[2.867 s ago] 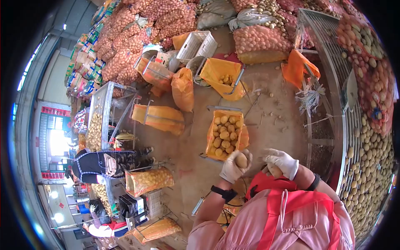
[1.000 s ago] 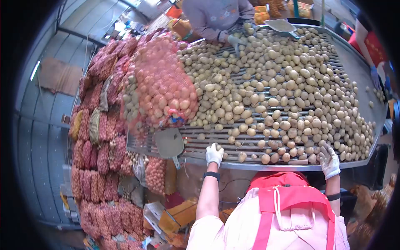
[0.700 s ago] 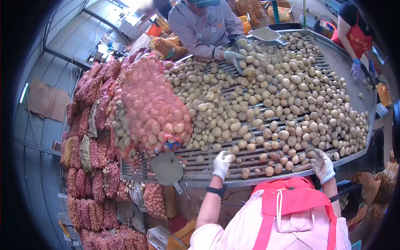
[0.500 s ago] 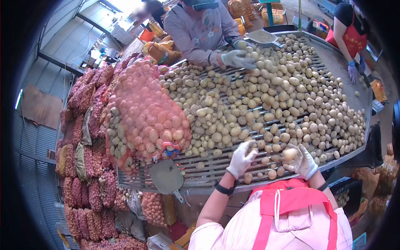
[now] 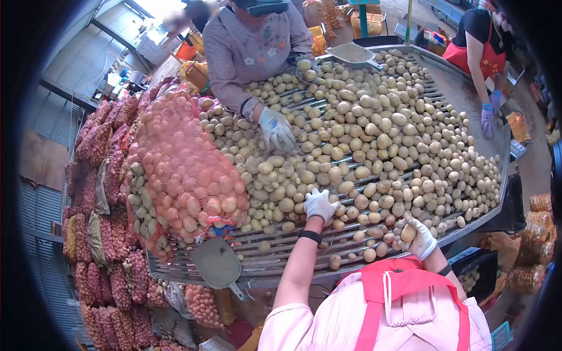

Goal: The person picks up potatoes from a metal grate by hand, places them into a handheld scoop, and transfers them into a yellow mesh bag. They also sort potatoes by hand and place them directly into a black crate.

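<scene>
My left hand (image 5: pixel 319 206), in a white glove, reaches forward with its fingers apart at the near edge of the potato pile (image 5: pixel 295 190). The potatoes there lie right at its fingertips. In my right hand (image 5: pixel 422 241), also gloved in white, a round potato (image 5: pixel 408 234) is held close to the table's near side. Several loose potatoes (image 5: pixel 369 255) are scattered on the slatted sorting table (image 5: pixel 293 248) between my two hands.
A red mesh sack of potatoes (image 5: pixel 193 164) lies on the table's left, with a scoop (image 5: pixel 216 263) by it and another scoop (image 5: pixel 351 52) at the far edge. Across stands a co-worker, whose gloved hand (image 5: pixel 276 130) is over the pile. Another person (image 5: pixel 480 47) stands far right. Filled sacks (image 5: pixel 105 234) are stacked left.
My left hand has moved forward and left to the pile, its fingers spreading. My right hand keeps its potato. The co-worker's gloved hand has swept toward the sack, and the view has shifted slightly.
</scene>
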Motion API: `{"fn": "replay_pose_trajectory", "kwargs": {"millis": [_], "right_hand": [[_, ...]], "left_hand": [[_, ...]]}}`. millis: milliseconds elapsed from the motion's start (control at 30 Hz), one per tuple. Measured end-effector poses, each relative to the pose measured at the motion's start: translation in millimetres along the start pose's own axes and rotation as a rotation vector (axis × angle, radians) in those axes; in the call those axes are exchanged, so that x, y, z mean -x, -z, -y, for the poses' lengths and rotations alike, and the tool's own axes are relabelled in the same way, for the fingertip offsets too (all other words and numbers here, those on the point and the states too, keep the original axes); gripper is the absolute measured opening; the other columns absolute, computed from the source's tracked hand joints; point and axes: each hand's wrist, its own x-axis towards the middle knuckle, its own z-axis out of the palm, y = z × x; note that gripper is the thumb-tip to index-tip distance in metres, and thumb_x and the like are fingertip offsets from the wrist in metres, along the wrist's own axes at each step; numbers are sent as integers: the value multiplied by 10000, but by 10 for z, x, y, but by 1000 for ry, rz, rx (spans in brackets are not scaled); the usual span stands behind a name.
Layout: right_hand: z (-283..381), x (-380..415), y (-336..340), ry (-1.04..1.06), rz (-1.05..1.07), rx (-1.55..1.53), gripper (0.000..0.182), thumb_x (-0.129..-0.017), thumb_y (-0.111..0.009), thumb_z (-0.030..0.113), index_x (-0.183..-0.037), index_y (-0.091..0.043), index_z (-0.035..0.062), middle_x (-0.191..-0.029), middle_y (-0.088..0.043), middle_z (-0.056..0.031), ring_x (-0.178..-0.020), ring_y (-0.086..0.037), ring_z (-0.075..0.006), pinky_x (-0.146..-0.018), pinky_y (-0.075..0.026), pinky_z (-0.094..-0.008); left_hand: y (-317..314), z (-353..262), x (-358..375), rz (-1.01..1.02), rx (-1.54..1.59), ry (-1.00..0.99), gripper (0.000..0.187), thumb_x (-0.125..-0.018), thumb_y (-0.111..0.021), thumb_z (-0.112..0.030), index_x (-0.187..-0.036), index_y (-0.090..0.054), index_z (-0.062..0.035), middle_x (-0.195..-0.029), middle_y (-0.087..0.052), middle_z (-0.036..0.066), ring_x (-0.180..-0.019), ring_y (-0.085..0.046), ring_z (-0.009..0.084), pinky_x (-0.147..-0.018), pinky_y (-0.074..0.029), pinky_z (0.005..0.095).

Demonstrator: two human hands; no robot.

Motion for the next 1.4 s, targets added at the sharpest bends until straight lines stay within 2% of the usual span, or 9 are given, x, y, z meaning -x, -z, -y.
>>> {"fn": "replay_pose_trajectory", "kwargs": {"millis": [33, 233, 333, 467, 600, 900, 1000, 1200, 1400], "right_hand": [[14, 60, 12, 7, -21, 38, 303, -951, -590, 275, -1050, -626, -10, -932, -674, -163, -881, -691, -338, -634, -581, -389], [70, 18, 121, 45, 184, 242, 557, -866, -593, 117, -1379, -440, -39, -1278, -581, -240, -1044, -660, -353, -818, -574, -412], [114, 62, -200, 31, 307, 215, 676, -857, -619, 80, -1473, -348, 16, -1395, -490, -231, -1120, -631, -336, -891, -555, -438], [138, 103, -474, -13, 385, 193, 816, -860, -686, 45, -1543, -251, 147, -1492, -387, -151, -1243, -563, -314, -958, -527, -432], [34, -69, -276, 117, 454, 201, 723, -928, -660, 158, -1529, -263, 105, -1466, -422, -145, -1248, -558, -315, -997, -512, -444], [21, 210, -107, 111, 411, -75, 500, -1010, -515, 223, -1432, -369, -3, -1384, -504, -215, -1285, -515, -424, -1061, -459, -487], [-37, 216, -61, 223, 260, 126, 524, -984, -577, 320, -1398, -445, 27, -1324, -571, -157, -1118, -625, -306, -946, -529, -440], [-112, 117, -58, 99, 311, 231, 536, -968, -615, 294, -1390, -433, 18, -1309, -571, -137, -1127, -621, -248, -992, -521, -397], [-120, 200, -99, 149, 269, 267, 575, -865, -740, 214, -1356, -480, 64, -1165, -629, -73, -1058, -621, -177, -894, -531, -320]], "left_hand": [[18, 30, 28, 9, 21, -14, 489, -827, -708, -441, -1197, -655, -126, -1307, -550, 134, -1185, -545, 348, -899, -514, 485], [-65, 144, 289, 666, 2076, -136, 522, -980, -522, -361, -1380, -492, -26, -1375, -552, 147, -1175, -605, 312, -897, -550, 454], [209, -221, 595, 744, 2244, -124, 555, -1000, -474, -374, -1451, -412, -55, -1391, -543, 148, -1222, -580, 314, -939, -536, 470], [365, -604, 785, 703, 1855, -103, 508, -1007, -467, -341, -1420, -441, -46, -1378, -546, 157, -1223, -580, 280, -976, -518, 446], [221, -926, 873, 392, 1012, -366, 394, -921, -595, -197, -1267, -586, -8, -1226, -607, 113, -1122, -587, 191, -942, -483, 321], [317, -986, 938, 658, 1567, -406, 528, -986, -511, -249, -1407, -402, 50, -1304, -557, 176, -1188, -582, 257, -1018, -479, 352], [454, -1111, 1032, 792, 1867, -270, 511, -973, -534, -183, -1413, -404, 43, -1322, -551, 170, -1175, -590, 254, -1003, -495, 351], [149, -1086, 1016, 551, 1360, -470, 570, -866, -607, 15, -1409, -436, 28, -1352, -538, 147, -1174, -582, 215, -976, -504, 333], [332, -1092, 1165, 600, 1525, -324, 551, -878, -621, -48, -1392, -445, 45, -1394, -529, 161, -1286, -512, 228, -1069, -418, 367]]}}
